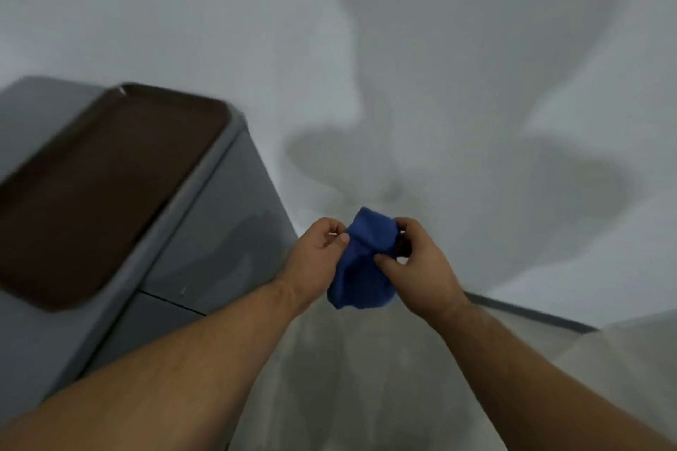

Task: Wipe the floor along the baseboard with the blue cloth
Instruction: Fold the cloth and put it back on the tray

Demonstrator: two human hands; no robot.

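Two hands pinching blue cloth (pixel 361 260), grey cabinet (pixel 205 231) left, brown tray (pixel 99 190) atop

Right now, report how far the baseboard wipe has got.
Done: the blue cloth is picked up. In hand: left hand and right hand both grip it in the air, bunching it. Left: all the wiping; the cloth is not yet on the floor by the baseboard.

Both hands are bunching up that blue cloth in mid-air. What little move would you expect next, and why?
Probably lowering the blue cloth to the floor near the dark baseboard. The left hand and right hand pinch it up in the air, with nothing being wiped yet, and the baseboard strip lies just below and to the right.
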